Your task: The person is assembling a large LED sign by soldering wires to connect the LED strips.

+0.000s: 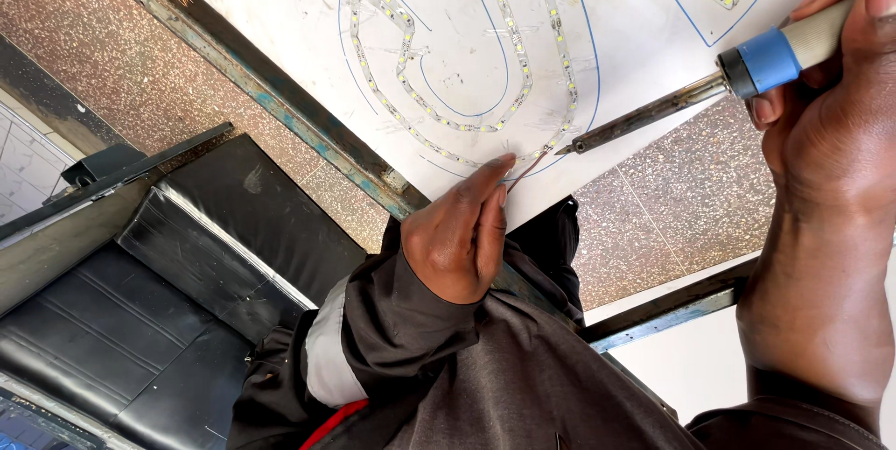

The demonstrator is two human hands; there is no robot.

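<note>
White board (280, 2) carries a light strip (560, 67). Right hand (831, 123), cut off at three o'clock, grips a soldering iron (653, 112); left hand (462, 235) pinches thin wire (528, 170), fingertips partly hidden.

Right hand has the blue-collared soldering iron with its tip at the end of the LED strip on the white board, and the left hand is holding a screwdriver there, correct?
Not quite. In the head view the left hand pinches a thin wire, not a screwdriver. The rest stands: the right hand holds the soldering iron at the LED strip.
</note>
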